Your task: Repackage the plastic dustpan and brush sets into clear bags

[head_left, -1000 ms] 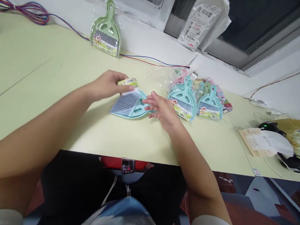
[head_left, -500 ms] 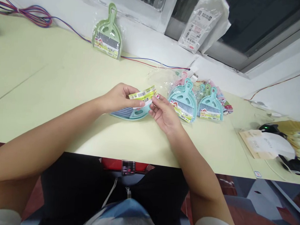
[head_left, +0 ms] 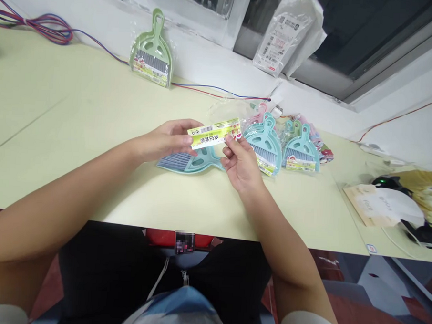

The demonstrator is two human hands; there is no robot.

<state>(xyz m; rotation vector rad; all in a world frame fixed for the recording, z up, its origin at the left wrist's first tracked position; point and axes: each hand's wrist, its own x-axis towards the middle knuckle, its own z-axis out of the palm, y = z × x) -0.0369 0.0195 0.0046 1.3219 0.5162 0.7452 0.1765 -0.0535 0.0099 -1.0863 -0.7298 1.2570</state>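
A yellow and white printed label card point(head_left: 215, 133) is held up between both hands, its printing upside down to me. My left hand point(head_left: 168, 141) pinches the card's left end between thumb and fingers. The right end is gripped by my right hand point(head_left: 240, 160), thumb on the front. Beneath the card, a blue dustpan with a grey-bristled brush point(head_left: 187, 161) lies on the table, handle to the right, partly hidden by my hands. Just right of my right hand is a stack of bagged blue dustpan sets point(head_left: 269, 140), each with a similar label.
Another bagged blue set point(head_left: 302, 149) lies further right, beside patterned cloth point(head_left: 322, 145). A bagged green dustpan set point(head_left: 152, 52) leans on the wall. Coiled wires point(head_left: 46, 28) run along the back. A white package point(head_left: 288, 34) stands by the window; a paper envelope point(head_left: 369, 204) lies right.
The label card has been opened out flatter and turned more level, showing more of its print. My hands have moved slightly apart, and more of the dustpan and its handle shows.
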